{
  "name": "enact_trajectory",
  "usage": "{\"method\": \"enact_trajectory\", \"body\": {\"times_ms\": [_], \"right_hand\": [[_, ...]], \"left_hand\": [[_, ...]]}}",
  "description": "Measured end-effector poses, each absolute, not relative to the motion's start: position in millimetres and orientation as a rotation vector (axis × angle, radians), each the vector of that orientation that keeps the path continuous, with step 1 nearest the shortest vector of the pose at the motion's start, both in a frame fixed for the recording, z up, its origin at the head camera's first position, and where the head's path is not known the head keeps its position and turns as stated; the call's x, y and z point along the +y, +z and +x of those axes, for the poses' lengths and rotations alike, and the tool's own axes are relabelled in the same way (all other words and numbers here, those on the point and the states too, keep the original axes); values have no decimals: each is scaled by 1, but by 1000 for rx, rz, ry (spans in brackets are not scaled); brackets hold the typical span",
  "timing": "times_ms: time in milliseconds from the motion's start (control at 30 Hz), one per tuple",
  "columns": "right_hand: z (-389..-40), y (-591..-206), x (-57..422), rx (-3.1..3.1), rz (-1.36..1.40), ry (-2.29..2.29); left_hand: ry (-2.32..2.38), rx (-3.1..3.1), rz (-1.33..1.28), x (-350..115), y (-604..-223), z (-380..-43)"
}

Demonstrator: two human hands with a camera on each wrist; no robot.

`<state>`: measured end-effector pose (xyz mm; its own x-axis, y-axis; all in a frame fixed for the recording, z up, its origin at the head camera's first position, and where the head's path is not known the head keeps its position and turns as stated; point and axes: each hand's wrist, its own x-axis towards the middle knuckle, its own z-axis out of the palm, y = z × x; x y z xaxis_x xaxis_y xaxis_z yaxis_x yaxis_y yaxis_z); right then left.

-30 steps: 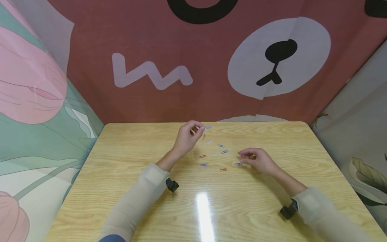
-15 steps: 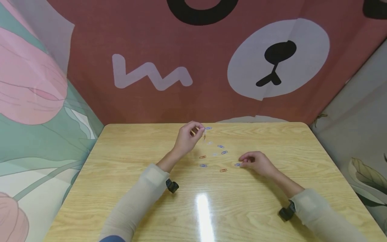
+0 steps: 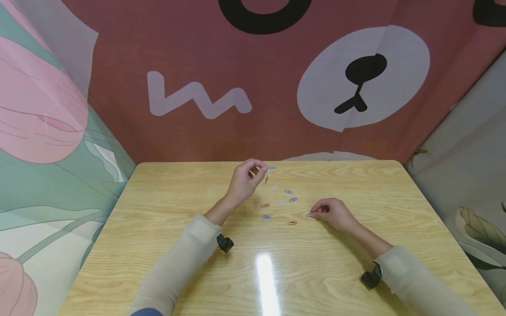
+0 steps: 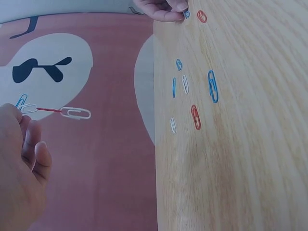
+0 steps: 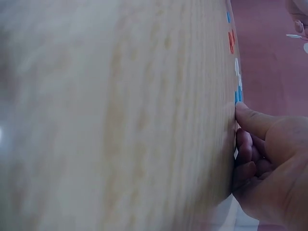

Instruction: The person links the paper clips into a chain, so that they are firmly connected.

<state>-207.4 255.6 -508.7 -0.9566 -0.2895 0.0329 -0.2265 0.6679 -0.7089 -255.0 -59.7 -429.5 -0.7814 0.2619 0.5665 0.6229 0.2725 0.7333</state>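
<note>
Left hand (image 3: pixel 245 179), mid-frame, pinches a clip chain (image 4: pixel 49 110), which a slackened grip could drop; right hand (image 3: pixel 336 215), lower right, pinches a blue clip (image 3: pixel 309 215).

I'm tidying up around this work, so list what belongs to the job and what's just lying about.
Belongs, by the look of it:
left hand, holding linked paper clips
right hand, pinching a blue paper clip
loose paper clips on the table, probably for linking

Merely around:
black wrist cameras
printed backdrop
</note>
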Motion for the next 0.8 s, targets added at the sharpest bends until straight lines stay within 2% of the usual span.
{"method": "enact_trajectory", "body": {"times_ms": [433, 800], "right_hand": [[-208, -503, 254, 2776, -472, -1090], [-212, -497, 259, 2615, -429, -1244]], "left_hand": [[-1493, -2210, -813, -60, -430, -258], [-1497, -2220, -819, -62, -433, -256]]}}
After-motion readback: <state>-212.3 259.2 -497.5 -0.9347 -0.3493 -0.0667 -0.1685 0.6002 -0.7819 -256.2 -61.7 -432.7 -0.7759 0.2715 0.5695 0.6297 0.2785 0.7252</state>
